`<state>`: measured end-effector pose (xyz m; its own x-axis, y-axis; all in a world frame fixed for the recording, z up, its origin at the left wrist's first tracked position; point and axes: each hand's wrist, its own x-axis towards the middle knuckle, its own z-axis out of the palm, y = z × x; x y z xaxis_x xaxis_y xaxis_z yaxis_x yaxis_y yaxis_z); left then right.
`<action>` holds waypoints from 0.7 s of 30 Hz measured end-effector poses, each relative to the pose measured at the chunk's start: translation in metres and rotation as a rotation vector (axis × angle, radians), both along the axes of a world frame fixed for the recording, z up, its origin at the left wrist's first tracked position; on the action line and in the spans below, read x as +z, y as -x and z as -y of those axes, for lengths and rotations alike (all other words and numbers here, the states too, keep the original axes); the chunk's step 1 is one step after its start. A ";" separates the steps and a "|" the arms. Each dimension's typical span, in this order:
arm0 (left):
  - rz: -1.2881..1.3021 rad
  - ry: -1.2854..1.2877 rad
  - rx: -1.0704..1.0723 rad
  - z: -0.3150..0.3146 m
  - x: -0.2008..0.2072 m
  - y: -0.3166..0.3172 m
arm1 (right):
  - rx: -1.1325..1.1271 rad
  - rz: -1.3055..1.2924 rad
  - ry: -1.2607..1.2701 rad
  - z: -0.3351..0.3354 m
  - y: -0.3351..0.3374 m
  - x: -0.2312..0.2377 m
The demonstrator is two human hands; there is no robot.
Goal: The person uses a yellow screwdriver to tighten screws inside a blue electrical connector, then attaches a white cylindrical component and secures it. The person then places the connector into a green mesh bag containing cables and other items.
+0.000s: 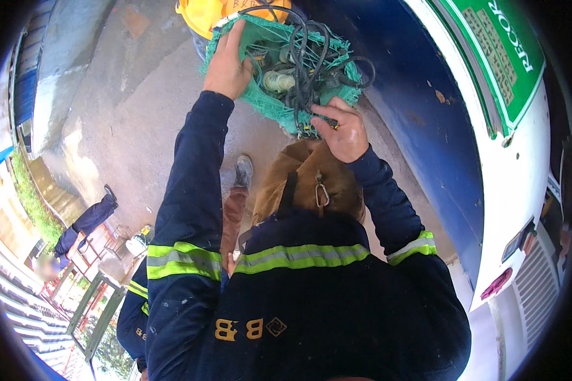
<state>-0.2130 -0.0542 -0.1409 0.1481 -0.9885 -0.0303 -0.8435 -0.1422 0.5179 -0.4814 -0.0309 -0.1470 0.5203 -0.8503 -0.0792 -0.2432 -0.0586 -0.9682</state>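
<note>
A green mesh sack (260, 101) with frayed edges hangs open in front of me at the top of the view. Inside it lie tangled black cables (305, 79) and a cloudy, pale fitting (278, 81), among smaller parts too jumbled to name. My left hand (227, 70) grips the sack's left rim, its fingers pointing away from me. At the near right rim, my right hand (344, 132) is closed, with thumb and forefinger pinching a black cable; a bit of yellow shows beneath the fingers. Part of the sack's rim is hidden by that hand.
A yellow, helmet-like object (203, 14) sits just beyond the sack. To the right stand a dark blue panel (419, 127) and a white vehicle body (489, 190) with a green sign. Another person (89, 219) is at far left; a dark sleeve (133, 317) shows nearer.
</note>
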 end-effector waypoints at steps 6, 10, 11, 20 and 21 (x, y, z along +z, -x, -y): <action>0.023 0.056 0.044 -0.002 -0.008 -0.013 | 0.020 0.007 -0.020 0.004 -0.005 0.002; 0.220 -0.323 0.024 0.003 0.004 -0.007 | 0.003 0.008 -0.022 0.003 -0.008 0.000; 0.218 -0.370 -0.011 0.003 0.003 0.000 | 0.005 0.014 -0.020 0.002 -0.009 0.000; 0.363 -0.332 -0.029 0.023 -0.060 -0.011 | -0.048 0.054 -0.001 -0.001 -0.015 0.002; 0.398 -0.335 0.002 0.023 -0.059 -0.008 | -0.049 0.053 -0.002 -0.001 -0.015 0.002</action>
